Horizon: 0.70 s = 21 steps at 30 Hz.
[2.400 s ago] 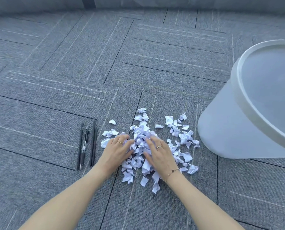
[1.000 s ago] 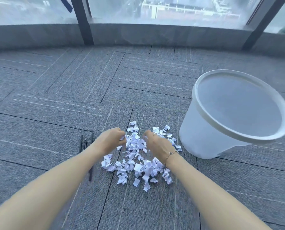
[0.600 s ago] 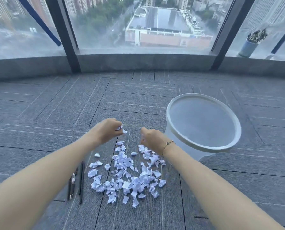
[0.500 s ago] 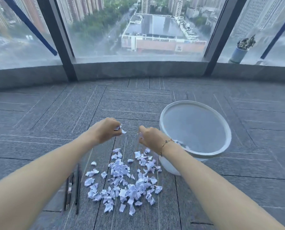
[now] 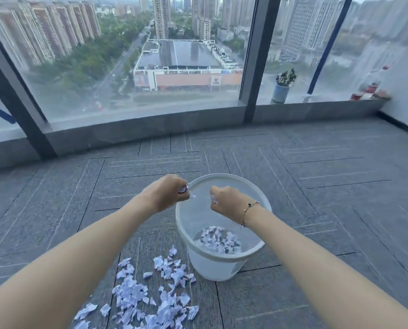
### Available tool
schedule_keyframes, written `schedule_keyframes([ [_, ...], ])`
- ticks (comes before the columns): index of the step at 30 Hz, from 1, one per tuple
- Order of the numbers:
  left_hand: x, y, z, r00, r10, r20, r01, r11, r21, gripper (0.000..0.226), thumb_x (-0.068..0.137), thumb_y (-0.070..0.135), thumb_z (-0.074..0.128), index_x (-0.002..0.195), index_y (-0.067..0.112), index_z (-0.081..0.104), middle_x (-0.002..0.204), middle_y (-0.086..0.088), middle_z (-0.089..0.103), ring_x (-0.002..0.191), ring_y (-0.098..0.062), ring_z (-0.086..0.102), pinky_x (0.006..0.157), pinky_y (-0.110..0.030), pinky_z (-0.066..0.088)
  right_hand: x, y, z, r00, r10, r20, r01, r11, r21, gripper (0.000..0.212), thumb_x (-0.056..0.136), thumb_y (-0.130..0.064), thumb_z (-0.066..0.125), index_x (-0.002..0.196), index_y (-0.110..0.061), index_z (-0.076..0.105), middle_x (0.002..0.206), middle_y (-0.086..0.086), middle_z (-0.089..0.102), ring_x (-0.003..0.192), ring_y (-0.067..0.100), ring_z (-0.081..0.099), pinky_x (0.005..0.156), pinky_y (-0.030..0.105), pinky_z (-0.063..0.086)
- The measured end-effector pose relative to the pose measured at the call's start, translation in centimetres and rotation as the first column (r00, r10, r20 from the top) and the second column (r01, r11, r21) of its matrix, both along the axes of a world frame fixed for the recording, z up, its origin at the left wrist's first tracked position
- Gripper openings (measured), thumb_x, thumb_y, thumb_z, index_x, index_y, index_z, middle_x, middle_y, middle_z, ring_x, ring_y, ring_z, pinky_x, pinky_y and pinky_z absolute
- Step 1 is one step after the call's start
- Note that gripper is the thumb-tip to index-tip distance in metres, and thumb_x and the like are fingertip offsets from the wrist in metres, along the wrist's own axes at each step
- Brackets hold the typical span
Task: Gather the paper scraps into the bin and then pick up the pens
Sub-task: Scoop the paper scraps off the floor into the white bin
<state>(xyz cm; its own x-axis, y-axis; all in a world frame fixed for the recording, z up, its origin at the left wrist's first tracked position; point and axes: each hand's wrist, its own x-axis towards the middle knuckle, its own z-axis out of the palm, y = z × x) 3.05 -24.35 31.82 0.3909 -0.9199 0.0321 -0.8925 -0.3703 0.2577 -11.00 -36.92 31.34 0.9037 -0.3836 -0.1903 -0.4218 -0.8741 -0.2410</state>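
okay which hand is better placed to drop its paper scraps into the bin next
Right. The right hand is already over the bin opening, gripping scraps. The left hand holds scraps at the far-left rim, partly outside it.

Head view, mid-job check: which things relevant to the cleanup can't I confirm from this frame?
- Pens: not visible in the head view; the left forearm and bottom-left edge cover where they might lie.
- Scraps on the carpet: the pile is cut off by the bottom edge.
- Left hand and right hand: curled fingers hide how much paper each grip holds.
- Bin: the right wrist hides part of the scraps inside.
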Motion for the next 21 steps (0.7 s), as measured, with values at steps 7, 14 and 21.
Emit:
schedule_keyframes([
  [7, -1.6, -5.7, -3.9, 0.997, 0.018, -0.081, -0.013, 0.998, 0.061, 0.037, 0.086, 0.018, 0.046, 0.055, 0.011, 0.028, 0.072, -0.019, 0.054, 0.052, -0.025, 0.047, 0.051, -0.033, 0.043, -1.6, -3.9, -3.5, 0.992, -0.121, -0.039, 0.123, 0.992, 0.039, 0.008, 0.092, -0.011, 0.037, 0.084, -0.010, 0.038, 0.067, 0.011, 0.047, 0.071, 0.029, 0.044, 0.055, 0.030, 0.032],
  [14, -4.3, -7.5, -9.7, 0.981, 0.063, -0.183, -0.008, 0.958, 0.287, 0.033, 0.089, 0.026, 0.058, 0.115, 0.005, 0.055, 0.116, -0.016, 0.050, 0.098, -0.033, 0.057, 0.085, -0.034, 0.047, -2.6, -5.1, -7.3, 0.977, -0.180, -0.114, 0.197, 0.966, 0.168, 0.033, 0.091, -0.030, 0.045, 0.115, -0.009, 0.051, 0.123, 0.015, 0.047, 0.118, 0.031, 0.043, 0.095, 0.038, 0.040],
  [21, -5.3, -7.9, -9.7, 0.977, 0.155, -0.150, -0.121, 0.970, 0.211, 0.028, 0.093, 0.026, 0.049, 0.102, 0.004, 0.063, 0.104, -0.016, 0.065, 0.095, -0.034, 0.062, 0.071, -0.032, 0.046, -2.0, -5.6, -7.9, 0.971, -0.234, -0.044, 0.237, 0.940, 0.244, 0.025, 0.089, -0.012, 0.046, 0.110, -0.010, 0.059, 0.119, 0.016, 0.057, 0.110, 0.031, 0.055, 0.094, 0.036, 0.045],
])
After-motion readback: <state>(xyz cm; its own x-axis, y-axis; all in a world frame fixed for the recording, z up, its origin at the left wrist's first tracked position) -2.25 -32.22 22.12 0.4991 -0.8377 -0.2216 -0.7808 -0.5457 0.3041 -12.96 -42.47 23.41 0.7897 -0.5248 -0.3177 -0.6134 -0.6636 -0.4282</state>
